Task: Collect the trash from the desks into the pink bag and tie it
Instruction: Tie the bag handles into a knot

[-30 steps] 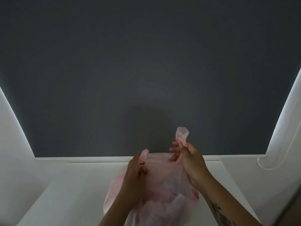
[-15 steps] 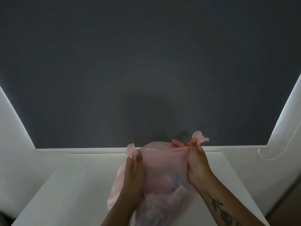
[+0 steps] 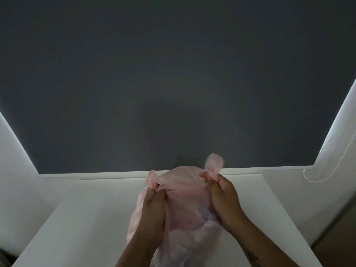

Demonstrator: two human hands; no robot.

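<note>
A filled, translucent pink bag [image 3: 185, 220] stands on the white desk [image 3: 82, 224] in front of me. My left hand [image 3: 154, 207] pinches the bag's left top corner, and a small tuft of plastic sticks up above the fingers. My right hand [image 3: 224, 195] pinches the right top corner, with a larger flap of plastic rising above it. The plastic is stretched taut between the two hands. Pale trash shows dimly through the bag's wall.
A dark grey roller blind [image 3: 173, 83] fills the wall behind the desk, above a white sill [image 3: 96, 174]. A white bead cord [image 3: 316, 176] hangs at the right. A narrow gap beside the desk's right edge shows the floor [image 3: 339, 237].
Both hands have drawn apart and come lower and nearer, pulling the bag's top corners outward so the plastic between them is tighter. The right flap swung from upright to the right.
</note>
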